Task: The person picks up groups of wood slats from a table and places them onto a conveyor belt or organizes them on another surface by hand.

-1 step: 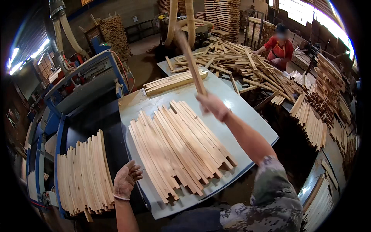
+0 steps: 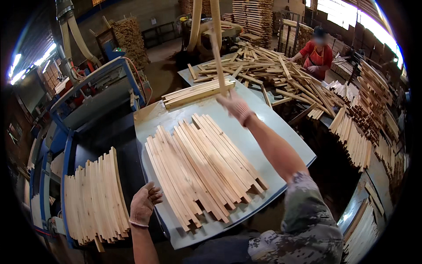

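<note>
Raised over the far part of the pale table (image 2: 281,136), my gloved right hand (image 2: 236,107) is closed round the lower end of a wooden strip (image 2: 217,61). The strip points up and away; it and the fingers are smeared by motion. Below and left of that hand, a layer of wooden strips (image 2: 202,167) lies side by side with uneven ends. My left hand (image 2: 145,203), also gloved, hovers by the table's near left edge, apart from the layer. Its fingers are curled, and their inner side is hidden.
Another row of strips (image 2: 94,200) sits on the dark bed of a blue-framed machine (image 2: 70,141) at left. A small stack of strips (image 2: 193,96) lies at the table's far edge. Behind it is a jumbled strip pile (image 2: 263,70), with a co-worker in red (image 2: 320,57) beside it.
My right hand has moved slightly up and to the left with the strip, which stands more upright now. My left hand is almost where it was.
</note>
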Demonstrator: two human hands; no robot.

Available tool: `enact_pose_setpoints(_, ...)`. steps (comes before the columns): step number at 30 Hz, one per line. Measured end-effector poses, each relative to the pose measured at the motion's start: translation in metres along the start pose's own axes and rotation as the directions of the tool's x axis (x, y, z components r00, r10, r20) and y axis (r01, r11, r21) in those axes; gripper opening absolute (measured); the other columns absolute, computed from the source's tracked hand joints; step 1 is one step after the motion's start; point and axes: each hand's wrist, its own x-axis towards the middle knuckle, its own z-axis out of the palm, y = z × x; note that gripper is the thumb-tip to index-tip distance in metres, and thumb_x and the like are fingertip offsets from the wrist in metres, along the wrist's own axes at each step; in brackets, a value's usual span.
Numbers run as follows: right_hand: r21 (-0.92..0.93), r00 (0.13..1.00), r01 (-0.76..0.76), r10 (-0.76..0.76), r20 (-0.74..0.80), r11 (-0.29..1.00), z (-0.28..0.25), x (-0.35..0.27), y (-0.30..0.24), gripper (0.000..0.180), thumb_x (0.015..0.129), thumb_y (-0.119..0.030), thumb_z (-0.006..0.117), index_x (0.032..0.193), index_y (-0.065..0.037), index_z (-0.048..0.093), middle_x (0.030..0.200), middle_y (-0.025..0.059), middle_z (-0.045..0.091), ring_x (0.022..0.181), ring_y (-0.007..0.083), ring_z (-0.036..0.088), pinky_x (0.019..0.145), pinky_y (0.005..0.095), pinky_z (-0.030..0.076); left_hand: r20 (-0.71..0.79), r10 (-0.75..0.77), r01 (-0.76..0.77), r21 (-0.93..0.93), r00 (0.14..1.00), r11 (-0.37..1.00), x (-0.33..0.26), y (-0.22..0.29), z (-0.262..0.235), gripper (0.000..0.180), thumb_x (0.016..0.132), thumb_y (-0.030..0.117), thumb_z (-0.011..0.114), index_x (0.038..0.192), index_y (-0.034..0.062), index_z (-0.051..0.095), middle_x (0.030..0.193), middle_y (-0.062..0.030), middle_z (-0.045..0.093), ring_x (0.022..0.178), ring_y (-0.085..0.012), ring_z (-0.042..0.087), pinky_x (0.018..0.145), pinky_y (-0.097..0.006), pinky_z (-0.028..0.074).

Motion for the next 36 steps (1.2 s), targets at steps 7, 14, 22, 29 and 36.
enact_pose_setpoints(7, 0.410, 0.910, -0.020, -0.154, 0.386, 0.912, 0.079, -0.035, -0.086, 0.054, 0.098, -0.035, 0.070, 0.128, 0.009, 0.060, 0.115, 0.0244, 0.073, 0.100, 0.0267, 0.071, 0.091, 0.0353, 0.058, -0.318, 0.208, -0.029, 0.487, 0.925, 0.873, -0.006, -0.046, 0.008, 0.067, 0.095, 0.025, 0.071, 0.145, -0.0154, 0.052, 0.111, -0.0113, 0.069, 0.094, -0.0185, 0.063, 0.088, -0.032, 0.053)
enact_pose_setpoints(14, 0.360, 0.861, -0.277, 0.065, 0.504, 0.891, 0.020, -0.184, -0.047, 0.065, 0.099, -0.026, 0.071, 0.151, 0.008, 0.051, 0.139, 0.0233, 0.067, 0.124, 0.0233, 0.067, 0.107, 0.0320, 0.051, -0.241, 0.178, 0.120, 0.853, 0.954, 0.508, 0.003, -0.068, 0.025, 0.046, 0.092, 0.028, 0.063, 0.127, -0.0015, 0.065, 0.104, -0.0205, 0.071, 0.093, -0.0276, 0.067, 0.090, -0.037, 0.053)
enact_pose_setpoints(22, 0.049, 0.830, -0.338, 0.274, 0.485, 0.940, -0.005, -0.304, -0.042, 0.061, 0.096, -0.034, 0.074, 0.142, 0.005, 0.061, 0.112, 0.0220, 0.074, 0.097, 0.0233, 0.073, 0.090, 0.0338, 0.057, -0.226, 0.317, 0.027, 0.849, 0.921, 0.528, 0.010, -0.094, 0.013, 0.049, 0.094, 0.028, 0.065, 0.136, 0.0014, 0.063, 0.121, -0.0225, 0.071, 0.117, -0.0353, 0.068, 0.103, -0.043, 0.051)
enact_pose_setpoints(29, -0.242, 0.968, -0.085, 0.138, 0.211, 0.966, 0.029, -0.370, -0.045, 0.069, 0.091, -0.032, 0.076, 0.146, 0.003, 0.054, 0.138, 0.0227, 0.063, 0.123, 0.0370, 0.065, 0.106, 0.0426, 0.052, -0.201, 0.313, 0.009, 0.853, 0.928, 0.522, 0.001, -0.102, -0.001, 0.057, 0.092, 0.023, 0.071, 0.144, 0.0035, 0.059, 0.135, -0.0231, 0.065, 0.123, -0.0368, 0.065, 0.110, -0.041, 0.049)
enact_pose_setpoints(36, -0.253, 0.991, -0.131, 0.130, -0.021, 0.959, 0.078, -0.392, -0.026, 0.078, 0.091, -0.030, 0.078, 0.153, 0.005, 0.047, 0.154, 0.0310, 0.050, 0.143, 0.0435, 0.050, 0.119, 0.0449, 0.040, -0.018, 0.435, -0.138, 0.936, 0.900, 0.324, -0.014, -0.119, -0.020, 0.071, 0.088, 0.022, 0.077, 0.149, -0.0023, 0.050, 0.140, -0.0272, 0.061, 0.127, -0.0439, 0.061, 0.111, -0.047, 0.049)
